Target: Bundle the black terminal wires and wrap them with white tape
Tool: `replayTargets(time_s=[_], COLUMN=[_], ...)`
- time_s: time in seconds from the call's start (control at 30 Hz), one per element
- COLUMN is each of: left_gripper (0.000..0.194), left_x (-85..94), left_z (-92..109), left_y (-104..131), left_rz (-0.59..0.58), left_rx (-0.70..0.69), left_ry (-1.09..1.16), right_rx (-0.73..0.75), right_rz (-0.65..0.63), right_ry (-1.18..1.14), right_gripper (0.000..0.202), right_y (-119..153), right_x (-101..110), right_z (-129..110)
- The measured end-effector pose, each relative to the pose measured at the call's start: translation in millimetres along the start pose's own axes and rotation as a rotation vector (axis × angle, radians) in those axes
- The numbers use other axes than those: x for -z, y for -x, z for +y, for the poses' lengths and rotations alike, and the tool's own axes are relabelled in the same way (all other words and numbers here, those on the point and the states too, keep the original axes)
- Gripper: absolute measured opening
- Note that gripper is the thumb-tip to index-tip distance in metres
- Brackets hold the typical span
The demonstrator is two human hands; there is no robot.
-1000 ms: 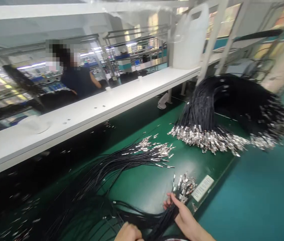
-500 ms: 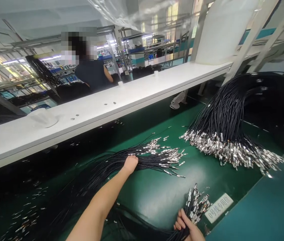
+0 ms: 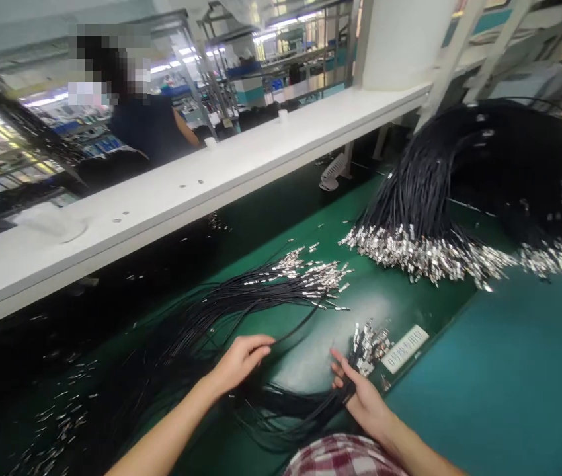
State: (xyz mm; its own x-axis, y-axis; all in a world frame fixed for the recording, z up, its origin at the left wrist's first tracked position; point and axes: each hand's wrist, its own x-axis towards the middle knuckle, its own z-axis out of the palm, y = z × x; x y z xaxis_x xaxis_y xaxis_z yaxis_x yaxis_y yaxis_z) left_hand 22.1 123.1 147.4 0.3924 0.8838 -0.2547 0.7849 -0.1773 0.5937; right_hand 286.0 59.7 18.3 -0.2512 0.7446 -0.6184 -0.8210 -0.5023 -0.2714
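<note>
Two hands at black cables

Left hand pinches one cable; right hand, thumb and fingers parted, cradles a bundle beside the label.

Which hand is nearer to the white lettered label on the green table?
Right. The right hand, around a black cable bundle, is close beside the label; the left hand, pinching a black strand, is farther off to the left.
</note>
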Motion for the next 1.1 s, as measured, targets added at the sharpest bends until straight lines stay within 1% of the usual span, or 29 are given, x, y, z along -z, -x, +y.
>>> replayTargets(time_s=[0.1, 0.17, 0.2, 0.27, 0.33, 0.4, 0.47, 0.5, 0.57, 0.6, 0.63, 0.7, 0.77, 0.8, 0.87, 0.97, 1.1], left_gripper=[0.035, 0.035, 0.036, 0.037, 0.035, 0.034, 0.037, 0.037, 0.028, 0.026, 0.029, 0.031, 0.028, 0.027, 0.026, 0.021, 0.024], left_x=[-48.9, -76.0, -86.2, -98.6, -99.3, -88.1, -67.0, -54.1, -27.7, -16.2, -6.9, 3.7, 5.6, 4.9, 3.6, 6.0, 11.1], left_z=[-1, -3, -3, -2, 3, 6, 4, 0, -13, -21, -28, -40, -47, -50, -53, -58, -58], left_y=[54, 82, 92, 103, 101, 84, 49, 27, -25, -52, -78, -123, -152, -160, -164, -153, -134], left_rz=[-0.108, -0.143, -0.155, -0.188, -0.225, -0.227, -0.164, -0.105, 0.03, 0.075, 0.101, 0.112, 0.095, 0.084, 0.067, 0.058, 0.093], left_rx=[0.056, 0.068, 0.075, 0.076, 0.033, -0.036, -0.071, -0.06, -0.001, 0.052, 0.102, 0.157, 0.158, 0.15, 0.129, 0.126, 0.145], left_ry=[0.013, -0.024, -0.054, -0.153, -0.297, -0.426, -0.501, -0.525, -0.604, -0.665, -0.715, -0.774, -0.801, -0.813, -0.831, -0.831, -0.8], right_rx=[0.01, 0.021, 0.026, 0.051, 0.082, 0.09, 0.072, 0.056, 0.021, 0.001, -0.015, -0.031, -0.035, -0.033, -0.025, -0.03, -0.058], right_rz=[-0.021, -0.04, -0.036, -0.013, 0.005, 0.008, 0.018, 0.02, 0.014, 0.01, 0.013, 0.031, 0.05, 0.056, 0.059, 0.073, 0.093], right_ry=[-0.012, -0.026, -0.028, -0.007, 0.055, 0.138, 0.189, 0.192, 0.162, 0.142, 0.124, 0.1, 0.089, 0.086, 0.078, 0.055, 0.021], right_gripper=[0.043, 0.042, 0.042, 0.039, 0.036, 0.037, 0.037, 0.037, 0.039, 0.039, 0.04, 0.042, 0.042, 0.042, 0.041, 0.041, 0.039], right_y=[4, 5, 6, 8, 10, 12, 13, 14, 14, 14, 14, 13, 11, 10, 8, 5, 3], right_x=[-2, -2, -1, 0, 3, 6, 9, 11, 13, 13, 13, 12, 11, 10, 10, 10, 11], right_z=[-4, -4, -3, 0, 3, 5, 7, 7, 7, 7, 7, 8, 8, 8, 7, 6, 4])
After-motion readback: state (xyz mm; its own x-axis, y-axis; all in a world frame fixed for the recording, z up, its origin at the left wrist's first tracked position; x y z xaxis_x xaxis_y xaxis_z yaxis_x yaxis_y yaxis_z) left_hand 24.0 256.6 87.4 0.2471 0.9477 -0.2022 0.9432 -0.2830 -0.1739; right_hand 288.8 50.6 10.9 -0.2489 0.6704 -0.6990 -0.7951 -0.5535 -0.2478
